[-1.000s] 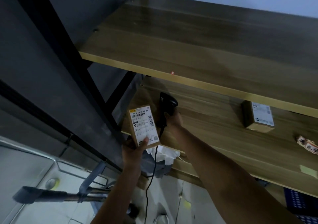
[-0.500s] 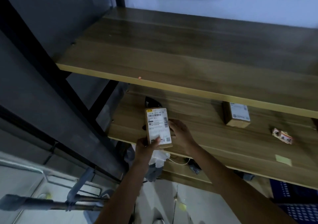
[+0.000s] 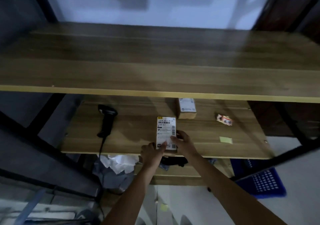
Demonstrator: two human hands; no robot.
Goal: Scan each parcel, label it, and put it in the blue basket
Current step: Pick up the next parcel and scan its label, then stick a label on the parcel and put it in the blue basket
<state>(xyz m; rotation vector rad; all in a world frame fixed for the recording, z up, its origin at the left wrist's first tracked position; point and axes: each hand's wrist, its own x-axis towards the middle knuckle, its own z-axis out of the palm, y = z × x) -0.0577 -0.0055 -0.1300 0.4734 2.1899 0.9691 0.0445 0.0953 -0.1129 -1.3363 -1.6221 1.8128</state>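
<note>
Parcel [image 3: 166,132]: small oblong cardboard box, white shipping label with barcode covering its top face. Lies flat on the middle shelf [image 3: 138,138], at the front edge, roughly midway along. Judged light and rigid, with square corners and a dry card surface unlikely to slip; best taken across the two long sides, clear of the barcode.

Left hand [image 3: 152,154]: at the box's near left corner, one finger laid straight across the label's lower part; whether the rest grips the side, I cannot tell.

Right hand [image 3: 181,141]: fingers curled against the right long side, thumb on the label.

Barcode scanner [image 3: 106,121]: black, corded, lying towards the left end, well apart.

Second labelled box [image 3: 187,108]: just behind, near the back.

Yellow sticky note [image 3: 225,140]: right of the parcel.

Blue basket [image 3: 263,183]: perforated, lower right, below the shelf.
</note>
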